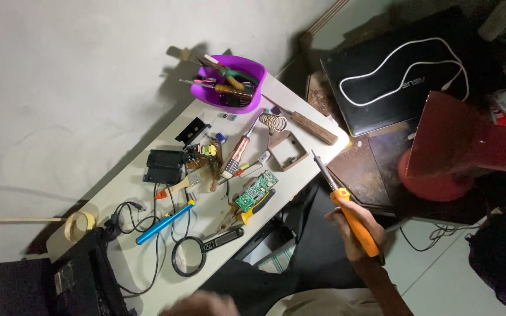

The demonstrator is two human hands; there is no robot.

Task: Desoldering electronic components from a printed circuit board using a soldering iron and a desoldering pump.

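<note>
My right hand [355, 229] grips a soldering iron [346, 206] by its orange handle, the metal tip pointing up-left over the edge of the white table [147, 193]. My left hand [201, 304] shows only as a blurred patch at the bottom edge, and what it holds cannot be made out. Nearest the iron's tip are a small green circuit board [256, 191] and a wooden iron stand with a coiled spring [282, 140].
A purple bowl of tools [229, 85] stands at the table's far end. Screwdrivers, a blue pen-like tool [165, 222], a magnifying glass [191, 257], black adapters [165, 165] and cables lie scattered. A closed laptop [399, 76] with white cable and a red lamp [458, 149] sit right.
</note>
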